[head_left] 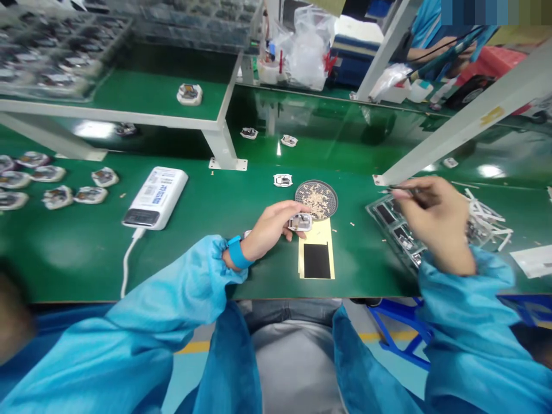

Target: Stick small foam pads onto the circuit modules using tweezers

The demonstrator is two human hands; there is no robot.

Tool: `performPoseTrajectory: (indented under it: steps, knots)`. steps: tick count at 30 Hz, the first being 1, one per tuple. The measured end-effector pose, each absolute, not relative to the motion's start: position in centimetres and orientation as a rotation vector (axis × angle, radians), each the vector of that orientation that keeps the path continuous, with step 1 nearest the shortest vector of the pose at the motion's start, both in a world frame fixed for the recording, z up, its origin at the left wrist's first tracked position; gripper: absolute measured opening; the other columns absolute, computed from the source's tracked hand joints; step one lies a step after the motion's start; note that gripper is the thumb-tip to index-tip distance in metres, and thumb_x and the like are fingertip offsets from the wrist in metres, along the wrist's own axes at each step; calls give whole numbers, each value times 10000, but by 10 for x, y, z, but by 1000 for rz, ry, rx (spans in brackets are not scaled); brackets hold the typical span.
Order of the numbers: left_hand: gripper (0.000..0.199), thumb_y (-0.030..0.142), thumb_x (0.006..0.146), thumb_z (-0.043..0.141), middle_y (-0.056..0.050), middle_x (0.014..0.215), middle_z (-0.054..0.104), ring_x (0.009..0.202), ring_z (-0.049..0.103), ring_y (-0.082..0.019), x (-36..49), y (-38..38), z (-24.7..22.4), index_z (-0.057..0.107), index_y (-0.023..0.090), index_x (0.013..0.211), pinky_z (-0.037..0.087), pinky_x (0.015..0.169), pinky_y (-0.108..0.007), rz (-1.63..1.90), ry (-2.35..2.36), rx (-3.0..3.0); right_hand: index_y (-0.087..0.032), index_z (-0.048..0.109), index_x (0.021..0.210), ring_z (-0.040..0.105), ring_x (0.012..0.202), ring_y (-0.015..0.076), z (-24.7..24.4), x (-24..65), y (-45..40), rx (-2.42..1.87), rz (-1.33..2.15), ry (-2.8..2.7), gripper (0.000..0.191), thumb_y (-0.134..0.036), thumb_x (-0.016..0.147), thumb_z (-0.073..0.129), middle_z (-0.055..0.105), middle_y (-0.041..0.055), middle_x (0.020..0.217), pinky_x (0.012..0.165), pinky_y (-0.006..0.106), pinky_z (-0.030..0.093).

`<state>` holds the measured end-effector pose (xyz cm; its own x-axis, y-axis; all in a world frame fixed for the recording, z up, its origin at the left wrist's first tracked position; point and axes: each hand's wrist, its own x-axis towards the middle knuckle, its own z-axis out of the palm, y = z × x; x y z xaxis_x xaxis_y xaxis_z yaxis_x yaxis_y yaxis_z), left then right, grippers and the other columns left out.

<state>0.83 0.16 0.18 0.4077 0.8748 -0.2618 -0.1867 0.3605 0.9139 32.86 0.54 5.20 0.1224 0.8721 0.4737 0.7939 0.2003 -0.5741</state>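
Head view: the left hand (269, 230) is grasping a small white-and-metal electronic module (301, 222), its fingers curled around the module's edge, and the module is sitting just beside the round perforated dish (316, 200), taken here as landmark. The right hand (435, 224), to the right of the dish, is pinching a slender pointed tool (414, 192), likely tweezers, between thumb and fingers; its tip is pointing toward the dish, apart from the module. Step in hand, as judged: fine work on the module, and the next move is calling for the tool tip to reach it. The dish is holding many small beige pieces, their exact kind too small to tell. Just below the dish, a yellow paper sheet (321, 238) is carrying a black rectangular pad (317, 260). Further right of the dish, a clear plastic tray (394, 233) is holding dark-and-silver parts, with white strips (487, 221) lying beyond it. Well left of the dish, a white power bank (155, 198) and rows of similar white-rimmed modules (56, 184) are resting on the green workbench (207, 264).
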Motion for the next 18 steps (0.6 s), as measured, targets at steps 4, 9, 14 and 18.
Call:
performPoseTrajectory:
  steps: [4, 9, 14, 18]
  knots:
    - [326, 331, 849, 641, -104, 950, 733, 732, 722, -181, 8, 2, 3, 714, 125, 1091, 441, 505, -217, 871, 936, 1012, -220, 599, 989, 716, 724, 187, 49, 250, 6, -1287, 689, -1796, 222, -341, 865, 738, 737, 52, 835, 607, 298, 544]
    - [355, 258, 805, 621, -85, 913, 736, 771, 705, -184, 5, 4, 2, 716, 119, 1117, 467, 553, -234, 930, 928, 1025, -216, 682, 833, 641, 640, 164, 32, 213, 8, -1257, 1059, -1727, 236, -403, 791, 819, 706, 26, 746, 593, 301, 504]
    - [462, 173, 759, 632, -65, 1006, 744, 846, 668, -167, 5, 0, -4, 714, 148, 1213, 511, 675, -251, 1003, 904, 1053, -216, 785, 899, 675, 747, 183, 11, 218, 4, -1303, 1319, -1629, 269, -464, 799, 809, 759, 45, 850, 690, 311, 527]
    - [515, 117, 774, 639, -98, 1224, 694, 1064, 671, -210, 7, -7, -6, 669, 162, 1286, 527, 903, -316, 1040, 819, 1130, -184, 740, 707, 531, 567, 114, 8, 215, -2, -1365, 1378, -1548, 338, -504, 805, 794, 669, 21, 648, 546, 252, 397]
